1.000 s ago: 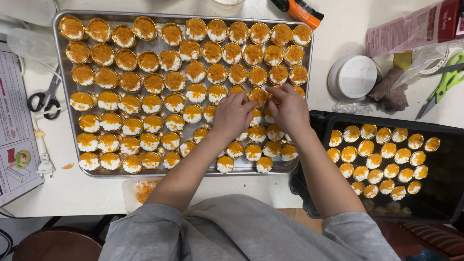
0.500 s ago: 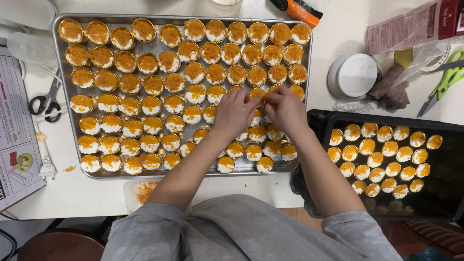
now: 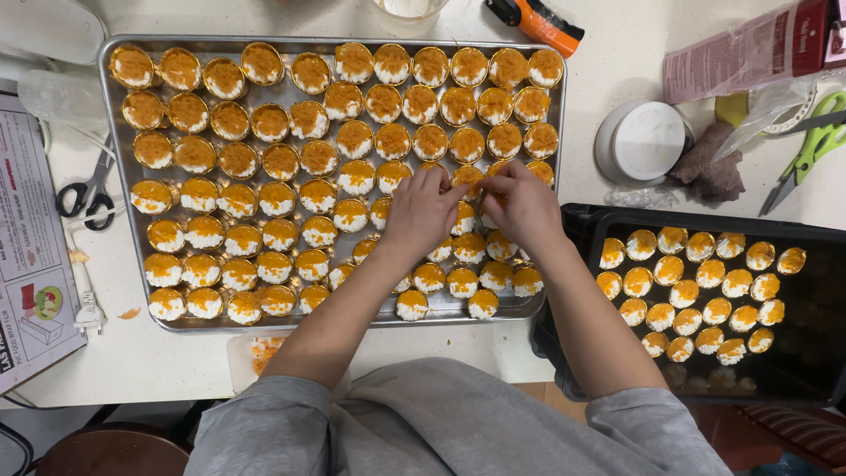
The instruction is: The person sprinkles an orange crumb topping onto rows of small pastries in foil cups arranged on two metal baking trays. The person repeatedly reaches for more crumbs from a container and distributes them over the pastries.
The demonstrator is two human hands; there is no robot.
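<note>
A large metal baking tray [image 3: 119,211] on the white counter holds several rows of small white cups topped with orange crumbs. My left hand [image 3: 421,211] and my right hand [image 3: 526,207] meet over the tray's right middle. Their fingertips pinch one small cup [image 3: 465,176] from both sides. Both hands and forearms cover some of the cups beneath them. To the right, a black tray [image 3: 815,353] holds several more of the same cups in rows on its left part.
A white round lidded tub [image 3: 641,141], a brown cloth [image 3: 705,172] and green scissors [image 3: 815,145] lie right of the metal tray. Black scissors [image 3: 86,189] and a printed sheet [image 3: 26,256] lie left. An orange-and-black tool [image 3: 538,22] sits at the top. A small plastic tub [image 3: 256,353] sits at the front edge.
My right hand has moved left and my left hand slightly up, so the fingertips of both now meet on one cup in the tray's right middle.
</note>
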